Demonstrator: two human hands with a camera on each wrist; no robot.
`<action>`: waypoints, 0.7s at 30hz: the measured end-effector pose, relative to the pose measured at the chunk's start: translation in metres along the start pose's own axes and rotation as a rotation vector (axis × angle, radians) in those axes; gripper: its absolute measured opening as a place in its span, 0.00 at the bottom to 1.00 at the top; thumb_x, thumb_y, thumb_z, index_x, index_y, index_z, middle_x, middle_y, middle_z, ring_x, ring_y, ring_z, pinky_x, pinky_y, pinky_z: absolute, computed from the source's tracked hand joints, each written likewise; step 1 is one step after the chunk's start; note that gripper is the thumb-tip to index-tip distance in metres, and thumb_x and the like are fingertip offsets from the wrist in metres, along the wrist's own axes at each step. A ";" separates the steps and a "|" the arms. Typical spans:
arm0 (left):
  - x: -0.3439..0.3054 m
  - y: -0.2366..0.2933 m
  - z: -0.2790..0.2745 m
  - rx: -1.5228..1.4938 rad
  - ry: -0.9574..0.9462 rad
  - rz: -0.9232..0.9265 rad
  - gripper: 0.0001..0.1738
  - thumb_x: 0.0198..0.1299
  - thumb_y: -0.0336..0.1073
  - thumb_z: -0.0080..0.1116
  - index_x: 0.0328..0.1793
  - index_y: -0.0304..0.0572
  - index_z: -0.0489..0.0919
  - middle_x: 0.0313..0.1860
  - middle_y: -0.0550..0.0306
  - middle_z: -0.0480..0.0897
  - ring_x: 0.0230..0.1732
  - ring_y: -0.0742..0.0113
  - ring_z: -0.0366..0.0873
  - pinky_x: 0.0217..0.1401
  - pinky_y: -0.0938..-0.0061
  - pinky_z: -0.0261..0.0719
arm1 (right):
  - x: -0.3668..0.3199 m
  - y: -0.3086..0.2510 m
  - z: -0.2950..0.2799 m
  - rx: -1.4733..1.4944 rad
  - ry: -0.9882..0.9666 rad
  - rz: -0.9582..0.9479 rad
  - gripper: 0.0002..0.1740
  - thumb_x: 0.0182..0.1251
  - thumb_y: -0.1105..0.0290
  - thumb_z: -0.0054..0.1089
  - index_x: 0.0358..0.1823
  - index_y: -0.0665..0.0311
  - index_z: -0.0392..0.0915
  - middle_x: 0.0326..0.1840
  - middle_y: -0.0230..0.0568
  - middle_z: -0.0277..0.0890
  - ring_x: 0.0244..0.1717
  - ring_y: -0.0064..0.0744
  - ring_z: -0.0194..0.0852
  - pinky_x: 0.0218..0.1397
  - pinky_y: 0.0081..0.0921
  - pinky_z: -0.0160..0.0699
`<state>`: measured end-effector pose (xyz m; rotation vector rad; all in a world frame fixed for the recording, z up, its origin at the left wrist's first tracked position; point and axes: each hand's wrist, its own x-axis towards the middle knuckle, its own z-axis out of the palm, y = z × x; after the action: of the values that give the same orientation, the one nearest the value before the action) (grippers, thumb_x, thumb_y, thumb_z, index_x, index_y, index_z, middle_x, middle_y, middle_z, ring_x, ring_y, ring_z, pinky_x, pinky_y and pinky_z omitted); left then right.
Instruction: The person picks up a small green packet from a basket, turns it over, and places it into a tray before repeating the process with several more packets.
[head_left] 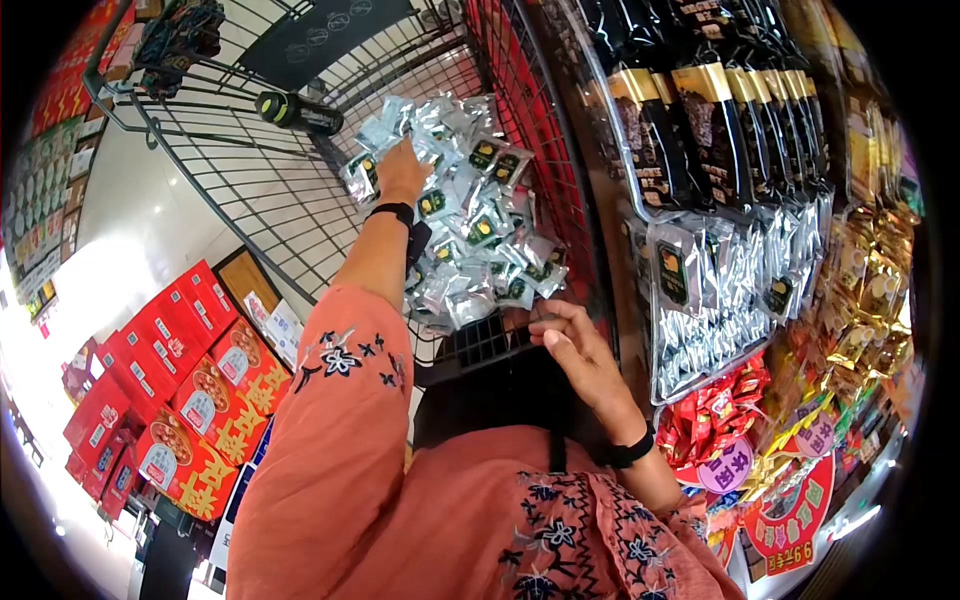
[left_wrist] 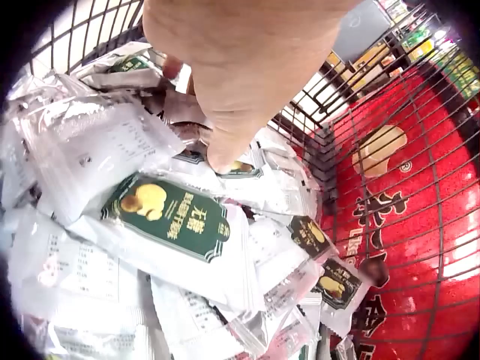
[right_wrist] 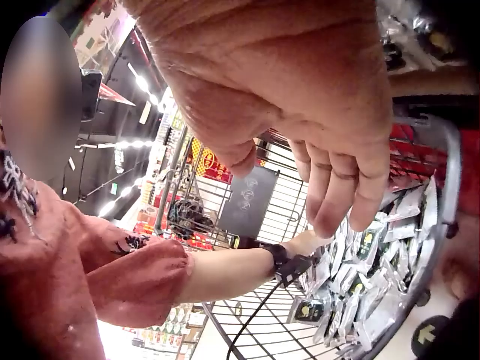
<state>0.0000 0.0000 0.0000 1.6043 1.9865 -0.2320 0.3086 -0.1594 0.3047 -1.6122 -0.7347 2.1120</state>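
Down against silvery packets, left grip, closure unclear; right grip slack, empty, near cart rim.

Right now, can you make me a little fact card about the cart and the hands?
Cart: wire shopping cart
Inside: heap of shiny packets, some with green labels
Left hand: down in the heap; fingertips hidden, so grip unclear
Right hand: near the heap, fingers loosely bent, holding nothing
Head view's right: black bags on display
Head view's left: red boxes
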 end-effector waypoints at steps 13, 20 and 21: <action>-0.119 0.049 -0.075 -1.099 -0.031 -0.096 0.26 0.61 0.50 0.63 0.54 0.34 0.79 0.48 0.50 0.82 0.50 0.53 0.84 0.51 0.63 0.81 | -0.043 0.011 -0.004 -0.009 -0.041 -0.197 0.26 0.77 0.65 0.57 0.69 0.70 0.64 0.51 0.36 0.77 0.52 0.21 0.73 0.60 0.22 0.71; -0.279 0.132 -0.174 -1.907 -0.388 0.100 0.30 0.75 0.48 0.40 0.71 0.29 0.68 0.63 0.36 0.79 0.60 0.41 0.80 0.59 0.49 0.84 | -0.103 -0.023 -0.028 0.077 -0.029 -0.398 0.25 0.78 0.62 0.54 0.68 0.70 0.65 0.50 0.37 0.79 0.52 0.24 0.76 0.59 0.24 0.74; -0.301 0.147 -0.186 -1.926 -0.437 0.131 0.31 0.76 0.48 0.38 0.73 0.29 0.67 0.64 0.35 0.78 0.61 0.41 0.81 0.59 0.48 0.84 | -0.114 -0.027 -0.030 0.135 -0.016 -0.420 0.24 0.78 0.62 0.55 0.67 0.71 0.66 0.51 0.39 0.79 0.53 0.25 0.77 0.59 0.24 0.75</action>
<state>0.1143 -0.1268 0.3424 0.2641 0.8463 0.9954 0.3679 -0.1998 0.4017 -1.2436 -0.8324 1.8283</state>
